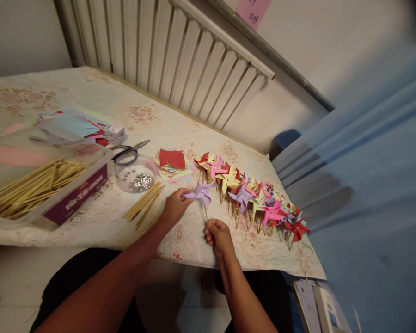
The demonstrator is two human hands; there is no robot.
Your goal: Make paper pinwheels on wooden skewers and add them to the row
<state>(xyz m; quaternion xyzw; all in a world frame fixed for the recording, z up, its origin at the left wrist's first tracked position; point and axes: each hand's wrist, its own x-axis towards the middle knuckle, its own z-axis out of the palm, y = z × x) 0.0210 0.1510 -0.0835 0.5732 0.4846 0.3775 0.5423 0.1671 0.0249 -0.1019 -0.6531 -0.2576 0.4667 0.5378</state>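
Observation:
A lavender paper pinwheel [202, 192] on a thin wooden stick is held up over the front of the table. My right hand [221, 235] is closed around the lower part of its stick. With fingers pinched, my left hand [176, 204] grips the tip of the pinwheel's left blade. A silver pin shows at the pinwheel's centre. Just behind and to the right stand rows of finished pinwheels [241, 197] in pink, yellow, red and lavender. Left of my left hand lies a small bunch of wooden sticks [143, 203].
A clear plastic box [106, 162] of sticks stands at the left. Near it are a round dish [135, 178] of metal pins, scissors [130, 152], a stack of paper squares [172, 160] and coloured sheets [69, 127]. A radiator [180, 51] backs the table; a blue curtain [360, 162] hangs right.

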